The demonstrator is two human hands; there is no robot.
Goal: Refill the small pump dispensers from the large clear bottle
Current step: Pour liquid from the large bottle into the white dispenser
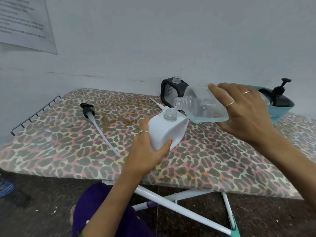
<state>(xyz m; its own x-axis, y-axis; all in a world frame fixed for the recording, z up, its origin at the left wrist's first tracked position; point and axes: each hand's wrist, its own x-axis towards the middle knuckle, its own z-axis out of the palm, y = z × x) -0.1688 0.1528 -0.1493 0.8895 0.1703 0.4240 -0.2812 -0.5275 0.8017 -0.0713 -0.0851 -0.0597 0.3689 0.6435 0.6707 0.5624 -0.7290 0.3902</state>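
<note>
My left hand [145, 151] grips a white square dispenser [166, 132] with its clear neck uncapped, tilted toward the right. My right hand [242, 110] holds the large clear bottle [203, 106] tipped almost level, its open threaded mouth just above and right of the white dispenser's neck. Pale blue liquid pools along the bottle's lower side. A black-framed dispenser [172, 90] with an open neck stands behind, against the wall. A black pump head with a long white tube [95, 122] lies on the board to the left. A second white tube [158, 104] pokes out behind the white dispenser.
All of this sits on an ironing board [68, 142] with a leopard-print cover and a wire rack at its left end. A teal basket [280, 110] at the right holds a black pump bottle [278, 96]. A printed sheet [25, 23] hangs on the wall.
</note>
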